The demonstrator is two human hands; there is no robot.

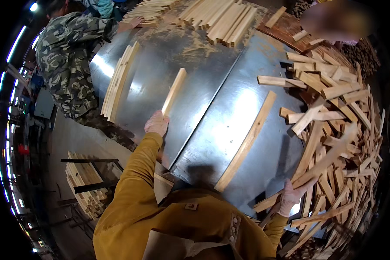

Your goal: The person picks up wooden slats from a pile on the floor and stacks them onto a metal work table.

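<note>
My left hand (157, 123) is closed around the near end of a short wooden strip (175, 90), which points away from me over the metal table (195, 143). To the right, my right hand (291, 197) grips a long wooden strip (320, 167) that slants up over a heap of loose wood pieces (329, 112). A pale knit cuff shows at that wrist. Between my hands a separate long strip (247, 141) lies on the metal surface, touched by neither hand. Left of my left hand, several strips (120, 82) lie side by side.
Rows of strips (223, 19) sit among sawdust at the table's far side. A co-worker in camouflage clothing (69, 60) leans in at the far left, a hand on more strips. Another person stands at the far right. Stacked lumber (86, 186) rests on a rack at lower left.
</note>
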